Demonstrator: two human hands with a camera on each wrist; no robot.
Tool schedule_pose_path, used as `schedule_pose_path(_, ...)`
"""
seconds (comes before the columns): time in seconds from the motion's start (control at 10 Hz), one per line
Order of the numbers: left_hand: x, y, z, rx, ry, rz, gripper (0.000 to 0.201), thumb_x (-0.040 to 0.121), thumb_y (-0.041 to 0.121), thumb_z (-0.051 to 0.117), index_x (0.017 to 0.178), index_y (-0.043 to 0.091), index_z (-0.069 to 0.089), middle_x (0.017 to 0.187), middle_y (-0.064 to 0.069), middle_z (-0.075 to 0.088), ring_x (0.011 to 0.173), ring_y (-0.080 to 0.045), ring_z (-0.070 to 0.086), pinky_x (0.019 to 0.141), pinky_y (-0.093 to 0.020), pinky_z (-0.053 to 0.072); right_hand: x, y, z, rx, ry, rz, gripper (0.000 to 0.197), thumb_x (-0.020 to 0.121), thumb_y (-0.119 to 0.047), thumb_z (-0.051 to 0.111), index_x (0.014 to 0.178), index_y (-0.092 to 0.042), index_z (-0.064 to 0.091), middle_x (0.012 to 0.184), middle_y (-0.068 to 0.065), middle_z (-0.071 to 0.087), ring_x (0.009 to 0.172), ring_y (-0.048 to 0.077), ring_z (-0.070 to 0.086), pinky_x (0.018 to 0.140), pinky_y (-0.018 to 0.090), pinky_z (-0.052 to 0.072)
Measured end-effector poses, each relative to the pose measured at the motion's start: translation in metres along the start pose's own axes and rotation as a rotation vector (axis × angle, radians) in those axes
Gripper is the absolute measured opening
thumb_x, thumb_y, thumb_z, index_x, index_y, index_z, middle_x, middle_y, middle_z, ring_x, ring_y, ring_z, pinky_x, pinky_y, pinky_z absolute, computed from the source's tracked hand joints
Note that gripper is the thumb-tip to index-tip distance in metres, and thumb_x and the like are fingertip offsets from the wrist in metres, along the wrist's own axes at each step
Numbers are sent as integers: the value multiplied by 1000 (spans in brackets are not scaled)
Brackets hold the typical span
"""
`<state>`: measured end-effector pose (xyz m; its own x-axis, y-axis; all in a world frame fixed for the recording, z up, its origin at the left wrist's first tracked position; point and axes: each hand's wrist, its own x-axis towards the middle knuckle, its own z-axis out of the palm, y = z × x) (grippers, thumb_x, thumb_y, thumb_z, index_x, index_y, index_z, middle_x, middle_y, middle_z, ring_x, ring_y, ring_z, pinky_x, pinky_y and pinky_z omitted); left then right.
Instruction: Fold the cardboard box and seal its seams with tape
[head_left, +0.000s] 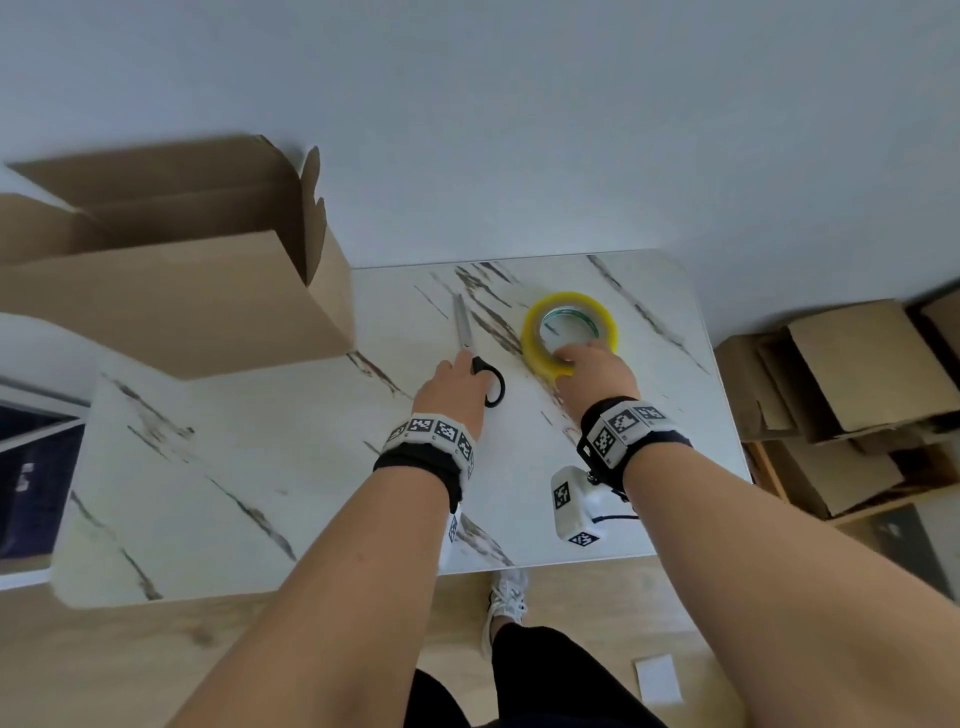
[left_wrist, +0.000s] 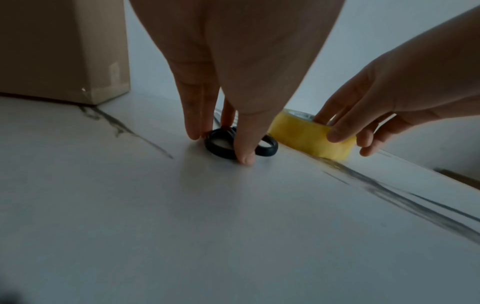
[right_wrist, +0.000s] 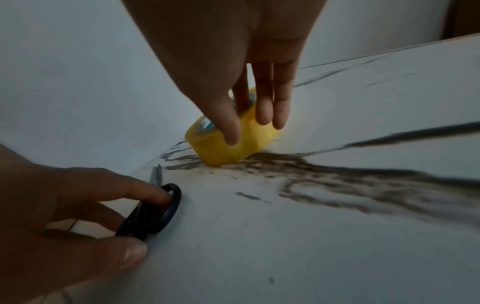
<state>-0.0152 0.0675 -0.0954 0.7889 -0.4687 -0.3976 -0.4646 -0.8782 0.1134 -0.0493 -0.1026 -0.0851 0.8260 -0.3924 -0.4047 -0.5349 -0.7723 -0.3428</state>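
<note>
Two hands on table (head_left: 218, 467): left hand (head_left: 454, 392) at scissors (head_left: 475, 351), right hand (head_left: 597, 379) on tape roll (head_left: 569, 330).

On the table (head_left: 218, 499), the box (head_left: 171, 291) stands far left, scissors (head_left: 475, 358) just left of the tape roll (head_left: 569, 332).

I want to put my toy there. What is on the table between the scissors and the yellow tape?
Nothing: in the head view, only bare marble tabletop lies between the scissors and the yellow tape roll.
</note>
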Motion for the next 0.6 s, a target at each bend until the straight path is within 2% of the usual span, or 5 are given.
schedule_pose_path(0.2,34,-12,-23,8,-43,-32,45,91,4,47,135,14,46,145,-9,29,119,-31,41,85,-37,48,29,-20,-11,32,-2,-54,52,89,1,40,134,-21,54,139,8,44,110,33,56,85,31,43)
schedule_pose_path(0.3,42,-15,-26,-34,-71,-37,45,93,8,46,137,17,45,147,-7,28,123,-30,39,92,-41,48,37,-27,-16,24,-8,-81,54,88,4,39,135,-18,52,139,9,44,112,33,56,90,33,45)
schedule_pose_path(0.4,40,-19,-25,-62,-100,-27,48,93,9,45,139,23,43,151,-3,23,126,-29,37,94,-42,48,36,-32,-21,7,-29,-78,52,89,3,39,136,-17,51,141,9,43,113,33,55,89,34,45)
schedule_pose_path(0.5,32,-24,-26,-54,-47,-22,50,92,8,45,139,23,42,152,-1,23,127,-27,38,91,-40,47,31,-38,-24,13,-21,-63,54,90,1,39,139,-19,45,148,8,36,116,33,55,89,36,46)
schedule_pose_path(0.6,19,-29,-35,-66,-38,-35,42,89,3,44,128,16,52,148,-6,28,127,-27,39,91,-40,46,23,-49,-28,65,-21,-64,53,89,0,38,139,-18,45,146,9,37,109,32,57,81,33,46)
